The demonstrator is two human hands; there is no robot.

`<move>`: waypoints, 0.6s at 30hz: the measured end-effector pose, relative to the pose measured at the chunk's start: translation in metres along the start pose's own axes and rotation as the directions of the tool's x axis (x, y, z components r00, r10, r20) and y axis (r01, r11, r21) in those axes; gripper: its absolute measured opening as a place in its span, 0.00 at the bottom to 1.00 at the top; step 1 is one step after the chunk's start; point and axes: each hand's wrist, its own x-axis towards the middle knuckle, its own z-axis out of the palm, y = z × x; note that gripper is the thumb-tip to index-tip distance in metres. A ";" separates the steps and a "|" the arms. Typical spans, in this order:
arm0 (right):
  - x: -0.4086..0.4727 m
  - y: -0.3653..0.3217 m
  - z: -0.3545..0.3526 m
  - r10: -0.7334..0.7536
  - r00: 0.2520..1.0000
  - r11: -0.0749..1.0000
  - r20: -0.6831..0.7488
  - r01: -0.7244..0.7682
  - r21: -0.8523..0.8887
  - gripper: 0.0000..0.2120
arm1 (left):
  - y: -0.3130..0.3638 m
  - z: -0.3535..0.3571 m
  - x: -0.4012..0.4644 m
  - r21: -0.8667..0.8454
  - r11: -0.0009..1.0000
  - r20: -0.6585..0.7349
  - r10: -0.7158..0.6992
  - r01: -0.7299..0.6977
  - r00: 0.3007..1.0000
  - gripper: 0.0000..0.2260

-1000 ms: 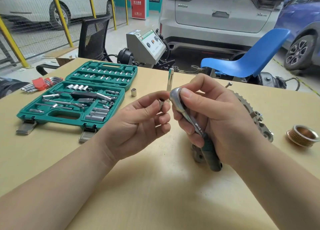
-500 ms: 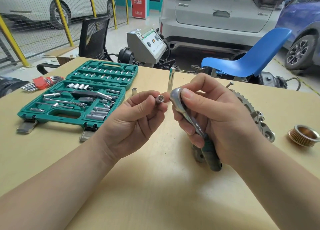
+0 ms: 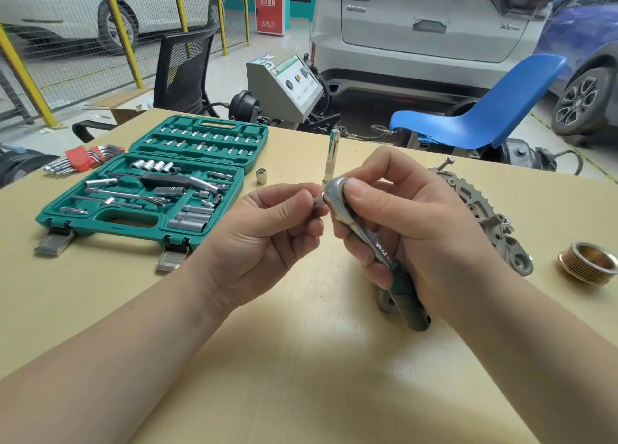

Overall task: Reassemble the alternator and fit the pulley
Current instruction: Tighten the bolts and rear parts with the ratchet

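- Head view: nearest the camera, two bare forearms were seen reaching over the wooden table (image 3: 301,376), and the ratchet wrench (image 3: 368,233) was held up between them, above the tabletop.
- The ratchet wrench was gripped by the right hand (image 3: 418,229), fingers curled round its shaft and dark green handle, thumb laid along the back of its polished head.
- A small socket (image 3: 319,201) was pinched in the fingertips of the left hand (image 3: 267,229) and was touching the left side of the wrench head; whether it was seated there could not be told.
- Just right of the ratchet wrench, partly hidden by the right hand, the alternator housing (image 3: 495,223) was seen lying on the table, a long bolt (image 3: 446,163) sticking up at its far edge.
- Further right of the wrench, well apart from the housing, the copper-coloured pulley (image 3: 588,263) was seen resting on the table.
- Left of the wrench, an open green socket set case (image 3: 143,221) was laid flat, and red-holdered hex keys (image 3: 83,157) were seen beyond its left corner.
- Just beyond the wrench head, an extension bar (image 3: 332,156) was stood upright, with a loose socket (image 3: 261,175) to its left.
- Farthest beyond the wrench, past the table, a blue chair (image 3: 485,122), a black mesh chair (image 3: 184,72) and a white car (image 3: 434,35) were seen.
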 end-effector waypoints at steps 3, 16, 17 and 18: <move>0.000 -0.001 -0.001 0.010 1.000 1.000 0.002 -0.010 0.009 0.06 | -0.001 0.000 0.000 -0.002 1.000 0.006 0.010 -0.010 1.000 0.17; -0.002 0.005 0.003 0.050 0.995 0.999 -0.082 -0.050 0.005 0.06 | -0.004 0.006 0.000 0.146 0.971 -0.046 0.198 -0.189 0.979 0.08; -0.002 0.002 0.003 0.021 0.993 0.995 -0.119 -0.032 -0.096 0.08 | -0.006 0.008 0.000 0.166 0.964 -0.068 0.222 -0.209 0.973 0.07; -0.002 -0.001 0.002 -0.020 0.990 0.978 -0.140 -0.009 -0.207 0.11 | -0.007 0.009 0.001 0.205 0.950 -0.074 0.255 -0.235 0.964 0.06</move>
